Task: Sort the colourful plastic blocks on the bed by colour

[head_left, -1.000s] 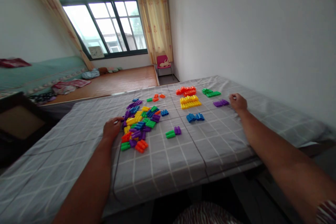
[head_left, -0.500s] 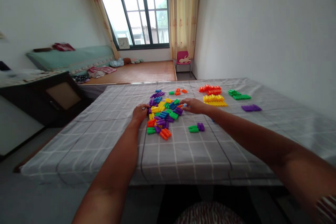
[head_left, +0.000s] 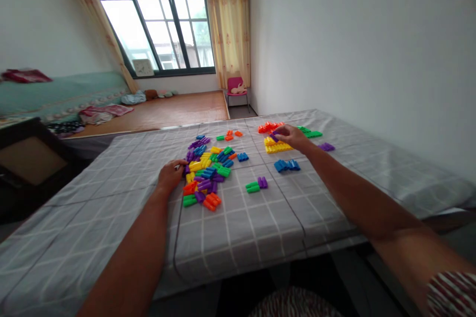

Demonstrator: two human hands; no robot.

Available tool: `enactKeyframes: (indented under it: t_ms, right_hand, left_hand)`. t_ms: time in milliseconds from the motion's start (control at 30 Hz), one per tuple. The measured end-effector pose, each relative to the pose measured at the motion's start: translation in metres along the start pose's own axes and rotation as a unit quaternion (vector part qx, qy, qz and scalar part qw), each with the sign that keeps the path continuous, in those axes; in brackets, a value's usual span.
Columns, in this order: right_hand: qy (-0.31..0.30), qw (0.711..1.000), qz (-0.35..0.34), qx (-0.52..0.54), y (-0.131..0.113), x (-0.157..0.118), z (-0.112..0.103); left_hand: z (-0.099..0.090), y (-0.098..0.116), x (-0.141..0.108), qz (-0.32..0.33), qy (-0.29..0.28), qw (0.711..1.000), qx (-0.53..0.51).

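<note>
Arms (head_left: 357, 203) stretch over a grey cloth checked with pale lines (head_left: 238, 228), the right one slanting inward to the double row of ribbed yellow plastic blocks (head_left: 278, 148), the left one angling forward well to the left of that yellow row. The person's right hand (head_left: 292, 137) is poised at the yellow row's far right part, back upward, fingers pointing left. Held there, over the yellow row's far side, is a small purple plastic block (head_left: 274, 135); whether it touches the row cannot be told. Its visible part slants slightly, but the fingers cover too much to make its long axis certain. The yellow row itself lies lengthwise from left to right. Thumb and fingertips of the right hand are clamped on the purple block.

Left of the yellow row spreads a loose, multicoloured pile of plastic blocks (head_left: 208, 173), its pieces pointing various ways. The left hand (head_left: 171, 177) rests at the pile's outer edge, on the side away from the yellow row, fingers bent and pointing right; whether it grips anything cannot be told. Orange plastic blocks (head_left: 268, 128) lie just behind the yellow row, a green plastic strip (head_left: 311, 133) and a purple plastic strip (head_left: 326, 147) to its right, and blue plastic blocks (head_left: 281, 166) on its near side.
</note>
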State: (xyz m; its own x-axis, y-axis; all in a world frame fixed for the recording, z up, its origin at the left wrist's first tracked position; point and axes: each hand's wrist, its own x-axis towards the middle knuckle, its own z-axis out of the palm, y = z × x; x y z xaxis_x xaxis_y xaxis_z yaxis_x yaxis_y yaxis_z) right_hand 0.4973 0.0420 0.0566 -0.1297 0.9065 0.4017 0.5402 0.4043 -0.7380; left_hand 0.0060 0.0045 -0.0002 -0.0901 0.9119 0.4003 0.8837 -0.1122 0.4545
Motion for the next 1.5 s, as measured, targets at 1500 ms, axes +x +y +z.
enactKeyframes:
  t_ms: [1500]
  right_hand:
    - [0.184, 0.923, 0.108, -0.319, 0.17, -0.067, -0.11]
  left_hand:
    - [-0.004, -0.003, 0.003, 0.002, -0.017, 0.998, 0.053]
